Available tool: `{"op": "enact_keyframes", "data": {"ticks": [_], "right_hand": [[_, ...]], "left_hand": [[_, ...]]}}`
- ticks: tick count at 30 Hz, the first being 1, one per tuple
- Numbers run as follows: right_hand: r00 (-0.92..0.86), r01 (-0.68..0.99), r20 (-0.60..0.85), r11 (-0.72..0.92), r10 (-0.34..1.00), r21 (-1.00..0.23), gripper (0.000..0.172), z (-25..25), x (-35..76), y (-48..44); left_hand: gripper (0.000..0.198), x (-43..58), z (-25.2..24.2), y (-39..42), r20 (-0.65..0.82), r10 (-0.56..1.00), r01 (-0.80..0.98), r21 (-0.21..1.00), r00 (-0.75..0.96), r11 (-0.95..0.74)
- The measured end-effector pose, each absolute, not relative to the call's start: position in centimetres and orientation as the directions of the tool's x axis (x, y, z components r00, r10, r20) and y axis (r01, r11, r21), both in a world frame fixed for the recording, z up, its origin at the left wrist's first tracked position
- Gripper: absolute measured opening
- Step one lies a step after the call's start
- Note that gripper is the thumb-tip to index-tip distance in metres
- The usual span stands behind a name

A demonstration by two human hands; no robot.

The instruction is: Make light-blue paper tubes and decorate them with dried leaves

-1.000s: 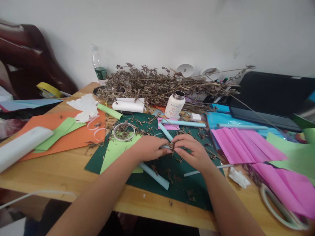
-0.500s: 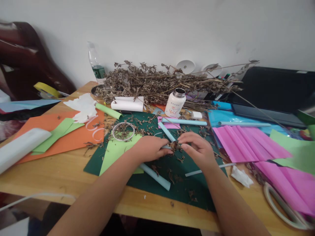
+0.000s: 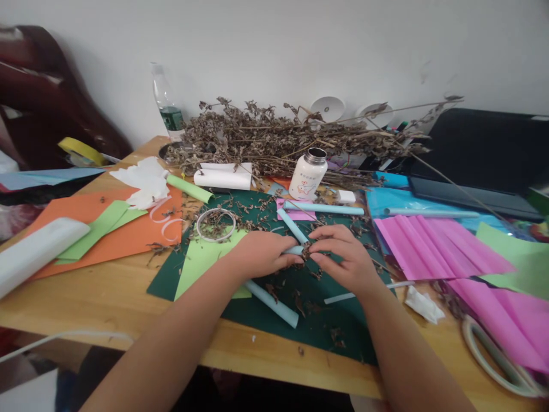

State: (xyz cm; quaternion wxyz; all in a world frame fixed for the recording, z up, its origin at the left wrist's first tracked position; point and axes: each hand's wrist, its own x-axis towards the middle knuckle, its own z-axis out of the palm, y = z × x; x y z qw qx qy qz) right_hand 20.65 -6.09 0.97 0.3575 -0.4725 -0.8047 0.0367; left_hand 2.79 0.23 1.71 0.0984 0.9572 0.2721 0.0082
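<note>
My left hand (image 3: 266, 254) is closed round a light blue paper tube (image 3: 294, 250), whose end shows between thumb and fingers. At that end, the fingertips of my right hand (image 3: 341, 257) pinch a bit of dried leaf (image 3: 306, 252). Other blue tubes lie on the dark green mat (image 3: 274, 335): one just behind my hands (image 3: 292, 226), one below my left hand (image 3: 274, 304). Leaf crumbs are scattered over the mat. A white ring (image 3: 215, 225) rests on light green paper (image 3: 201, 263) to the left.
Behind stand a white open bottle (image 3: 307, 176) and a heap of dried stems (image 3: 266, 137). Orange paper (image 3: 103, 240) and a white roll (image 3: 47, 252) lie left. Pink paper (image 3: 441, 246), a tissue (image 3: 424, 305) and a tape ring (image 3: 493, 366) lie right.
My right fingertips have come closer to the end of the tube, and less dried leaf shows between the hands. The view has shifted slightly.
</note>
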Motion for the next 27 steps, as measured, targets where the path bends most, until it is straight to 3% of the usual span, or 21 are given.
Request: {"op": "enact_keyframes", "data": {"ticks": [5,9,14,20,22,27], "right_hand": [[-0.458,0.715,0.41,0.601,0.789,-0.358,0.019,1.5,21.2,-6.3],[-0.488,0.718,0.355,0.598,0.798,-0.357,0.019,1.5,21.2,-6.1],[-0.307,0.707,0.487,0.539,0.817,-0.458,0.013,0.7,20.7,-6.0],[-0.112,0.679,0.557,0.472,0.823,-0.562,0.021,0.2,20.2,-6.0],[-0.152,0.68,0.567,0.502,0.809,-0.534,0.021,0.2,20.2,-6.1],[-0.308,0.738,0.606,0.586,0.734,-0.334,0.02,0.4,19.8,-6.2]], "left_hand": [[0.038,2.7,1.5,0.3,-0.025,0.524,0.519,0.183,0.852,-0.835],[0.038,2.8,1.2,0.3,-0.027,0.516,0.512,0.18,0.856,-0.84],[0.038,2.8,1.4,0.4,-0.012,0.512,0.505,0.186,0.859,-0.843],[0.04,2.8,1.4,0.5,-0.008,0.52,0.513,0.175,0.854,-0.84],[0.04,2.8,1.4,0.5,-0.005,0.521,0.514,0.17,0.854,-0.841],[0.035,2.8,1.2,0.5,0.004,0.51,0.505,0.139,0.86,-0.852]]}}
